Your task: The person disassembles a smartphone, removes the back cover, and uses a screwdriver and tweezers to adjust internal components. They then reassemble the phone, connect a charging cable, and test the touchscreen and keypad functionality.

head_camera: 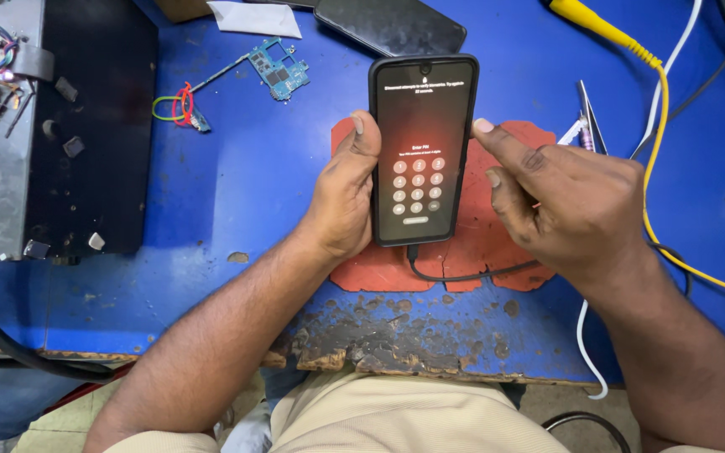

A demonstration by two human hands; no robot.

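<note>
My left hand (341,201) is clasped around the left edge of a black rectangular smartphone (421,151) with a lit keypad screen, thumb lying along its side, holding it upright above a torn red rubber mat (480,243) near the middle of the worn blue workbench (237,193). Starting at the far left, I see a black metal box (86,126) with loose screws and scrap boards on it. Next comes a small blue circuit board (279,69) with a red and green wire loop (176,106) beside it. A thin black cable (463,275) is plugged into the phone's bottom end and curls across the mat. My right hand (564,201) grasps nothing; its fingers are loosely curled, the index fingertip touching the phone's right edge. Further right lie metal tweezers (591,117), a white cord and a yellow cable (656,151).
</note>
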